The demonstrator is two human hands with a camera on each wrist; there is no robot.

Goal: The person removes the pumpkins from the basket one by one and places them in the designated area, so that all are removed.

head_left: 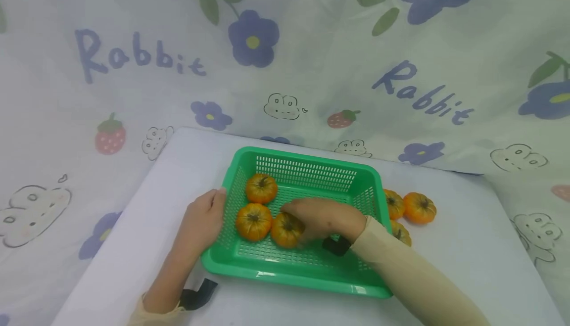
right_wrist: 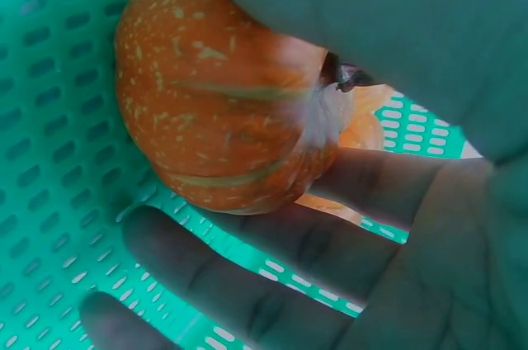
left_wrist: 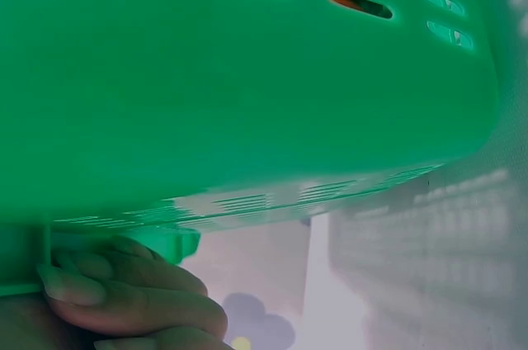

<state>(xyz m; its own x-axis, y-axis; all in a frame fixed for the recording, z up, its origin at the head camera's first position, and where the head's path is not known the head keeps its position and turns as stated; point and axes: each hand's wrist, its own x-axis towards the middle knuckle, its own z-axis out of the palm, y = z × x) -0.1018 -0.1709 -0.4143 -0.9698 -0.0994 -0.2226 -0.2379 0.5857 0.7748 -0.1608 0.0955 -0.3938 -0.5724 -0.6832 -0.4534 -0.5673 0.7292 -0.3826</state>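
A green plastic basket point(head_left: 311, 281) with slotted walls stands on the white table. My left hand point(head_left: 202, 222) grips its left rim, and in the left wrist view the curled fingers point(left_wrist: 140, 305) show just under that rim. Inside the basket my right hand point(head_left: 322, 217) holds a small orange pumpkin point(head_left: 285, 231). The right wrist view shows the thumb over this pumpkin point(right_wrist: 223, 102) and fingers along its other side. Two more pumpkins lie at the basket's left end, one at the back point(head_left: 261, 188) and one in front point(head_left: 254, 222).
Outside the basket's right wall sit several more small pumpkins point(head_left: 419, 208), partly hidden by the rim. A printed cloth point(head_left: 311, 69) with flowers and rabbits hangs behind the white table point(head_left: 467, 247). Black wrist mounts point(head_left: 198, 295) show at both wrists.
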